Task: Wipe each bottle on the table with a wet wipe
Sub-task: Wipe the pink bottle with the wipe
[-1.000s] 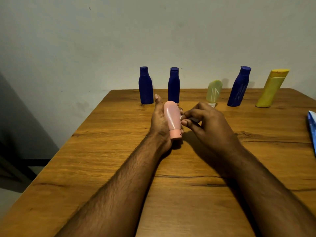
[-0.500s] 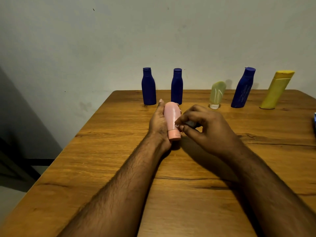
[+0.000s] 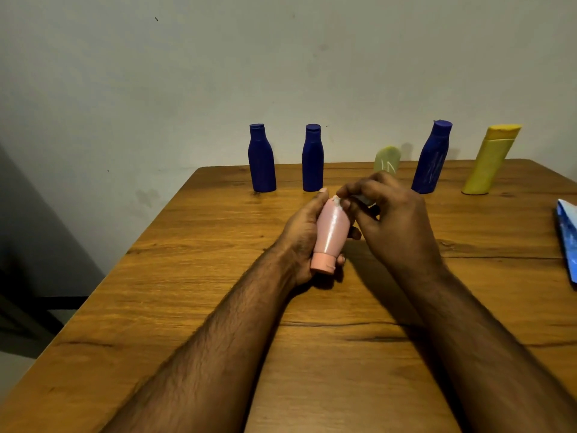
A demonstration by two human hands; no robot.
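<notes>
My left hand (image 3: 301, 235) grips a pink bottle (image 3: 332, 234), cap end toward me, held just above the wooden table (image 3: 218, 276). My right hand (image 3: 393, 220) pinches a small crumpled wet wipe (image 3: 338, 202) against the bottle's far end. Along the table's back edge stand two dark blue bottles (image 3: 261, 159) (image 3: 312, 158), a pale green tube (image 3: 387, 159) partly hidden by my right hand, a third blue bottle (image 3: 432, 157) and a yellow bottle (image 3: 490, 160).
A blue and white wipes packet (image 3: 566, 239) lies at the right edge of the table. The table's left edge drops off to a dark floor. A pale wall rises right behind the row of bottles.
My right hand has slid the wipe from near the cap end up to the bottle's far end. My left hand keeps its grip on the pink bottle, tilted slightly more.
</notes>
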